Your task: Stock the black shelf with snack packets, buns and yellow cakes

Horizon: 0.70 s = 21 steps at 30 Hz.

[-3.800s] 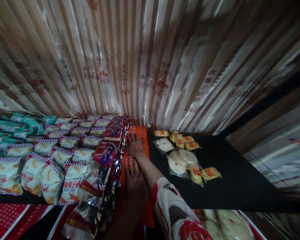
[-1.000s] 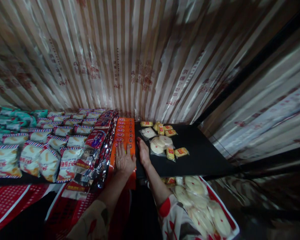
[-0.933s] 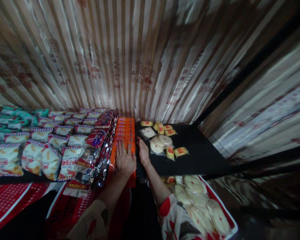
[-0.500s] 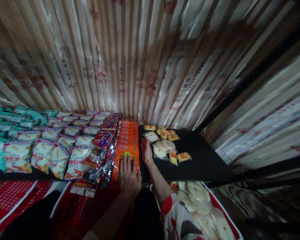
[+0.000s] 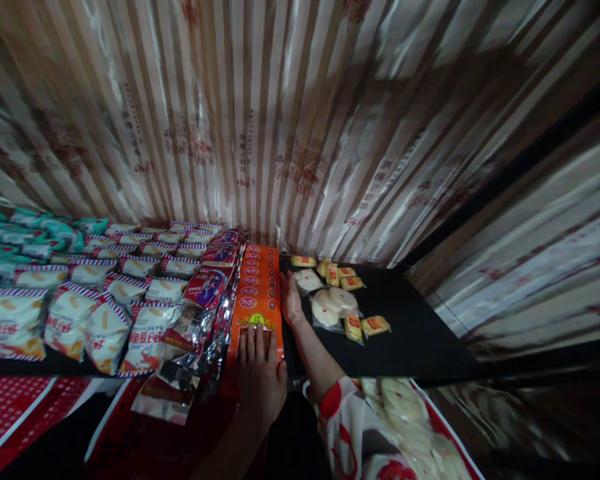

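My left hand [image 5: 260, 377] lies flat, fingers stretched out, on the near end of a stack of long orange snack packets [image 5: 254, 283]. Along the stack's right side, my right hand [image 5: 292, 300] is held on edge with its fingers extended; it appears to touch the packets. Dark red and purple snack packets [image 5: 206, 288] with shiny edges lie piled against the left of the orange ones. Just right of my right hand are clear-wrapped round white cakes [image 5: 330, 305] and small yellow packets [image 5: 375, 325].
White snack bags [image 5: 145, 333] and green bags [image 5: 40, 233] fill the left of the black shelf [image 5: 420, 340]. A striped curtain [image 5: 260, 133] hangs behind. Below stand red baskets [image 5: 15, 407], and wrapped white cakes [image 5: 405, 407] fill one at right.
The view has shifted slightly, so the shelf sits a little lower. Both hands keep nearly the same places on and beside the orange packets.
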Tool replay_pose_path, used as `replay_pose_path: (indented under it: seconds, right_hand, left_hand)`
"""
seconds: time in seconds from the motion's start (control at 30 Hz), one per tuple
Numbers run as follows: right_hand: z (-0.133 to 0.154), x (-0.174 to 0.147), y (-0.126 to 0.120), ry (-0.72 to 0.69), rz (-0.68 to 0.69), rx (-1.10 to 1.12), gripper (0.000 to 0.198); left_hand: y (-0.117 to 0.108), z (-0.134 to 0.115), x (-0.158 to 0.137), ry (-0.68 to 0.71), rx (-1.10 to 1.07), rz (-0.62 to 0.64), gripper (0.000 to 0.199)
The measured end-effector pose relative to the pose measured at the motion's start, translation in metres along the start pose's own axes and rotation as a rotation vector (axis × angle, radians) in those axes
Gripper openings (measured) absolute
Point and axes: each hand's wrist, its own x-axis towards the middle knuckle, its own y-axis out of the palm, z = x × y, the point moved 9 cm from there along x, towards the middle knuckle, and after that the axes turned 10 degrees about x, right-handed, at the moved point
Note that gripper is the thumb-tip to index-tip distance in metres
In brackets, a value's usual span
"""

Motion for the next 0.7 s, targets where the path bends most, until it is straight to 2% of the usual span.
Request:
replay_pose_path:
  seconds: [0.1,0.23,0.37,0.5,0.7]
  right_hand:
    - [0.006,0.011,-0.004,-0.043,-0.029,0.008,0.071]
    - [0.004,0.027,0.0,-0.003,-0.018,-0.01,0.074]
    - [0.008,0.022,-0.003,-0.015,-0.037,-0.023,0.07]
    - [0.024,-0.013,-0.013,-0.115,-0.019,0.059,0.064]
    - [0.045,-0.1,-0.044,-0.195,-0.04,0.06,0.054]
  left_hand:
    - [0.002,0.0,0.0,-0.006,0.013,0.001,0.054]
    - [0.003,-0.001,0.001,-0.01,0.008,-0.007,0.055]
    - [0.003,-0.001,0.001,-0.001,0.015,0.027,0.053]
    - [-0.001,-0.002,-0.001,0.029,-0.002,0.051,0.053]
    - [-0.018,-0.021,-0.022,0.115,-0.081,0.089,0.051]
